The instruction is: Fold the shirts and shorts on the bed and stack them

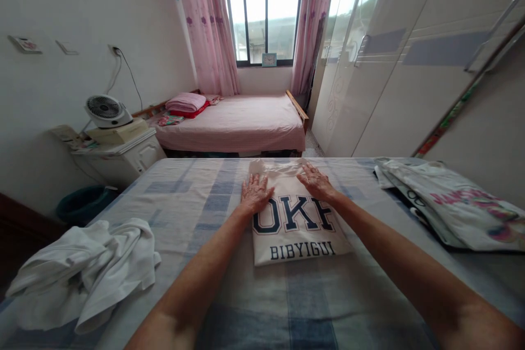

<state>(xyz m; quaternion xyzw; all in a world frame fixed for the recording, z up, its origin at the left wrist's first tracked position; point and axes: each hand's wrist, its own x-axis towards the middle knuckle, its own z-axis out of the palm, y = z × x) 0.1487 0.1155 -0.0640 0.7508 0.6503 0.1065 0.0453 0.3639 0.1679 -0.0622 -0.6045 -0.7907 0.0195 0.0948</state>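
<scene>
A folded white T-shirt [301, 240] with dark lettering lies flat on the blue-and-white bed sheet [229, 306] in front of me. My left hand [256, 191] rests on its upper left part, fingers spread and pointing away from me. On its upper right part lies my right hand [315, 179], also open, palm down with fingers stretched. Neither hand grips the cloth. Part of the large lettering is covered by my right wrist.
A crumpled white garment [102, 268] lies at the left. Folded shirts [455, 202] are stacked at the right. Beyond stand a pink-covered bed [246, 115], a nightstand [135, 158] with a fan [107, 110], and a white wardrobe [381, 76]. A dark bin [84, 202] is beside the bed.
</scene>
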